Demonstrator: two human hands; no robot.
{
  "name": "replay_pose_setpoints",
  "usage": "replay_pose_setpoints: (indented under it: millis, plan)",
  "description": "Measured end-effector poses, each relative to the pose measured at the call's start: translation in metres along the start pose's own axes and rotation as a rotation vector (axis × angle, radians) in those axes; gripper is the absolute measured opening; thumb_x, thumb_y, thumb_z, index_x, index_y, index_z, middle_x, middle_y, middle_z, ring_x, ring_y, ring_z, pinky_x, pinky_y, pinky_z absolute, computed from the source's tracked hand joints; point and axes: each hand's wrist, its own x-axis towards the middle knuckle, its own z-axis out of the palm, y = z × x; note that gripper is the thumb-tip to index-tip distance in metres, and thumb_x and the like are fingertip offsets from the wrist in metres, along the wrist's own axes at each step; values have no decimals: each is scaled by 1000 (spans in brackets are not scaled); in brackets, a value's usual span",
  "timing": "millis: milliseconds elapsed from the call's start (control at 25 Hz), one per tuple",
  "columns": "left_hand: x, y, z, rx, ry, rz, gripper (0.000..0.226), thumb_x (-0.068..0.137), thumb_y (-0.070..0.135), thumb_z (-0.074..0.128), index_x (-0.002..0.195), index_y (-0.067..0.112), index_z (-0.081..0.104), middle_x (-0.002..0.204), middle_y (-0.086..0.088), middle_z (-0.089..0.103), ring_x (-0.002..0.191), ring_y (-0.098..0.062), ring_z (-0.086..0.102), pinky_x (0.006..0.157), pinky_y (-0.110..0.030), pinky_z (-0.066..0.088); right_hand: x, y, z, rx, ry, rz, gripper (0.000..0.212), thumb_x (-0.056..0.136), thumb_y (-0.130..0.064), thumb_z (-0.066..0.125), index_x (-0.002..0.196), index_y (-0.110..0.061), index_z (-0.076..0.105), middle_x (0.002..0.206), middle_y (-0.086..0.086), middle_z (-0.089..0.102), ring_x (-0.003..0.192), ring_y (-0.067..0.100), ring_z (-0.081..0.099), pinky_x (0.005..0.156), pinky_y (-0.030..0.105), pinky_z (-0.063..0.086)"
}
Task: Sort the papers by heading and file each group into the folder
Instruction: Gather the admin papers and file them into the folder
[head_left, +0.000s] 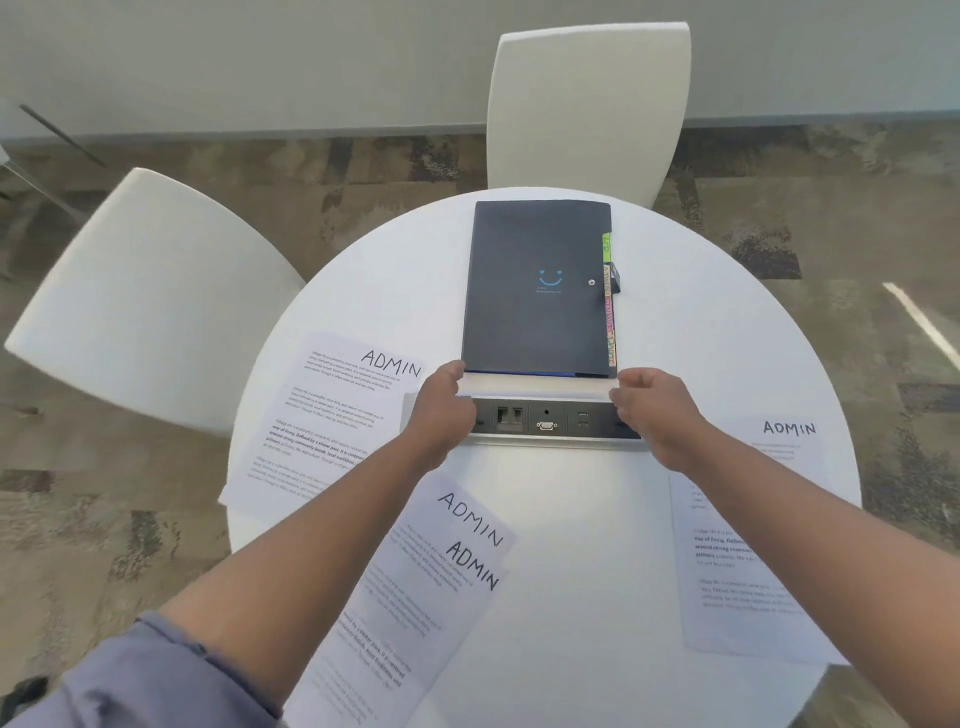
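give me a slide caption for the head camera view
Both hands reach for the near edge of a closed dark folder on a round white table, with ADMIN papers spread around.

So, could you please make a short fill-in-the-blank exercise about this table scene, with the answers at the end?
1. The dark folder lies closed on the round white ____.
2. Every heading that can be read on the loose papers says ____.
3. The left hand and the right hand reach for the ____ edge of the folder.
4. Between the hands sits a panel of sockets, and behind the table stand two white ____.

Answers: table; ADMIN; near; chairs
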Motion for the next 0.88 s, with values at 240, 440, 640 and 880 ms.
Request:
replay_pose_setpoints:
  millis: [240,440,640,880]
  plan:
    - [-58,-47,-41,49,-39,46,64,91,-15,37,146,14,50,147,-1,55,136,-16,51,100,-25,44,-94,29,-1,148,-44,-9,16,95,-2,65,111,-3,65,98,10,63,90,23,61,92,39,53]
    - [-111,-101,-52,20,-31,-1,56,94,-9,40,142,16,53,141,2,57,132,-15,54,98,-31,42,-152,80,-1,116,-124,25,16,95,-4,68,110,-3,65,103,11,66,93,23,65,92,36,55]
    - [-172,-162,-35,22,57,-79,48,96,-3,45,138,16,56,135,3,58,125,-17,56,95,-30,43,-182,131,-10,119,-179,66,21,95,-7,69,116,-4,64,106,10,66,95,22,67,92,35,57]
    - [-231,-225,-30,270,106,-129,47,99,7,54,144,16,52,149,-1,52,136,-22,50,109,-34,44,-220,179,-3,218,-215,142,20,96,-7,67,115,-4,63,106,12,66,98,25,68,93,37,56]
